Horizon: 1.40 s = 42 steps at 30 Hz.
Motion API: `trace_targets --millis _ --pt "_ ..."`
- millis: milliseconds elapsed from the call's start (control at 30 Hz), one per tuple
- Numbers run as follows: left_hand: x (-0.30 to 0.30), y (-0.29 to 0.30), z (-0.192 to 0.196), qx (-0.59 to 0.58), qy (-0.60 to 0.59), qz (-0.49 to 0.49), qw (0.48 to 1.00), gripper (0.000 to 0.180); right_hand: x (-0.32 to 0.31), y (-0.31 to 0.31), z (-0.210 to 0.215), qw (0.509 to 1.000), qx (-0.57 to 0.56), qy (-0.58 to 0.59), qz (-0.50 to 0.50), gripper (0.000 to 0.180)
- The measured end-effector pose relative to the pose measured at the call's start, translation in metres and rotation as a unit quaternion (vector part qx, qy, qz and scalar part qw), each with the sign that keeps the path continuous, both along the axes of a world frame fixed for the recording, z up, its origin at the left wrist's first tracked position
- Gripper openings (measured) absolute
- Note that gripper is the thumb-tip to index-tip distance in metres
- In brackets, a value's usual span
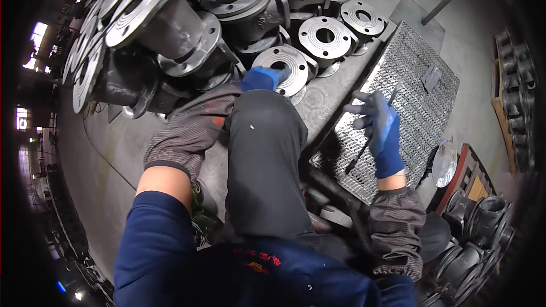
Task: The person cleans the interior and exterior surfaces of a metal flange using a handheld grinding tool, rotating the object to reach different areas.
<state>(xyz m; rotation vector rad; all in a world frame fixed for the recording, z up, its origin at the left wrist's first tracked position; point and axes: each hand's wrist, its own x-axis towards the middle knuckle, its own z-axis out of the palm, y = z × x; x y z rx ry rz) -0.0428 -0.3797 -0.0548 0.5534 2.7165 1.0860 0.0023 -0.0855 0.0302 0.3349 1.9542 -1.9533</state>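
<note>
My left hand [263, 78], in a blue glove, is at a grey flanged valve body [292, 82]. Its fingers bend over the flange face towards the centre hole; my knee hides part of the hand. My right hand [380, 131], gloved in blue with grey fingers, hovers over a metal grate [424, 62]. Its fingers are spread and point left. A thin dark rod [357, 160] runs slantwise behind this hand, its lower end thicker; I cannot see whether the hand touches it. Two more valve bodies [325, 37] stand beyond, with ringed, bolt-holed flange faces upward.
Flanged castings [170, 28] are piled high at the left and far side. A grey scrap [431, 78] lies on the grate. Clear plastic [445, 164] and a reddish wooden frame [463, 179] are at the right. More castings [472, 222] sit lower right and on a pallet [501, 113].
</note>
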Motion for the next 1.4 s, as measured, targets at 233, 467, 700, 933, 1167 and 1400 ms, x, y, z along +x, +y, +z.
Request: trace_targets --millis 233,467,700,933,1167,1400 --pt "0.030 0.038 -0.025 0.019 0.014 0.158 0.987 0.055 0.007 -0.007 -0.041 0.988 -0.058 -0.140 -0.005 0.052" --pt "0.058 0.014 -0.020 0.083 0.010 0.303 0.949 0.053 -0.035 -0.061 -0.094 0.981 -0.090 -0.169 0.000 0.041" --pt "0.090 -0.011 -0.059 0.189 -0.094 0.511 0.833 0.047 -0.059 -0.098 -0.222 0.959 0.144 0.013 0.245 0.019" --pt "0.044 -0.050 -0.112 0.364 -0.170 0.400 0.824 0.034 -0.055 -0.103 -0.180 0.981 0.034 -0.005 0.192 0.011" --pt "0.005 -0.004 -0.013 0.352 -0.164 0.347 0.854 0.038 -0.053 -0.069 -0.081 0.987 -0.058 -0.140 -0.059 0.021" --pt "-0.008 0.029 0.091 0.374 -0.175 0.152 0.898 0.037 -0.009 -0.018 0.016 0.997 0.029 0.072 -0.018 0.014"
